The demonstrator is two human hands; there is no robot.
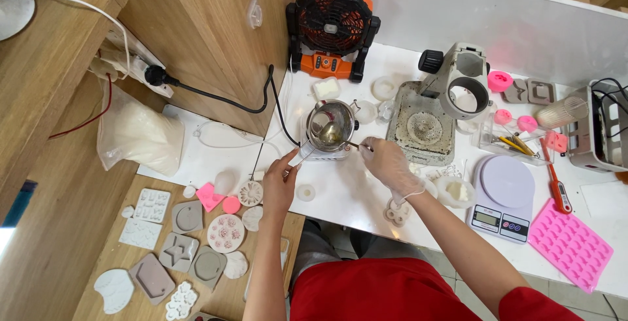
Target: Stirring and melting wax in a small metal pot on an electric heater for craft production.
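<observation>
We hold the handle of the small steel pot [331, 125] with our bare left hand [280, 187], fingers wrapped around it. Our gloved right hand [387, 162] pinches a thin stirring stick [353, 144] dipping over the pot's rim. Just beyond our right fingers sits the microscope base [424, 125]; bare white table [347, 193] lies between our wrists.

An orange and black fan [332, 25] is standing at the back of the white table [347, 193], a digital kitchen scale [502, 198] is sitting beside a pink silicone mould [570, 244], and grey moulds [178, 252] are lying on the wooden surface [98, 275]
</observation>
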